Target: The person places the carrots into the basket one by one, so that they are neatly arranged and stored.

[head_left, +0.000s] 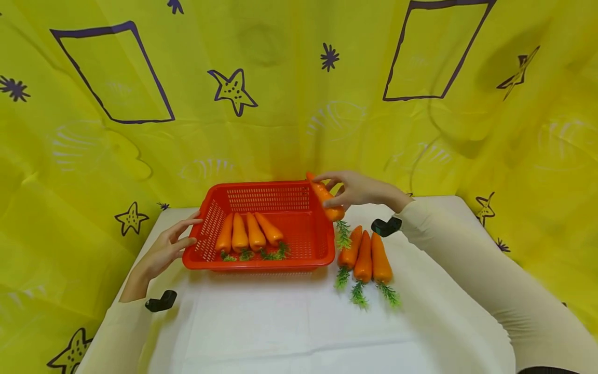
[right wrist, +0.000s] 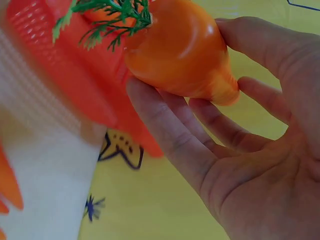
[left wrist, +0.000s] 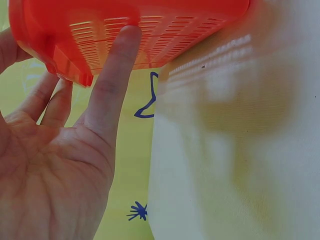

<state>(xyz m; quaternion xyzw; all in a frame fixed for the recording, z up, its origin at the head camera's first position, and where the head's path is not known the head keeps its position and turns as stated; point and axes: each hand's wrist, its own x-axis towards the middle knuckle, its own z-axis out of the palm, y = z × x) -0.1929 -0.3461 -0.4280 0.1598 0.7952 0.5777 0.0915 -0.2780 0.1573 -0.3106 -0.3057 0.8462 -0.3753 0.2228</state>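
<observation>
My right hand holds a carrot between thumb and fingers over the red basket's right rim, its green leafy top hanging downward. In the right wrist view the thick end of this carrot faces the camera. Four fingers of my left hand and its thumb reach to the left rim of the red basket. One long straight finger touches the slotted outer wall in the left wrist view. Several carrots lie side by side in the basket's left part, leafy ends toward me.
Three more carrots lie on the white tablecloth, just right of the basket. A yellow curtain with purple drawings hangs close behind the table and along both sides.
</observation>
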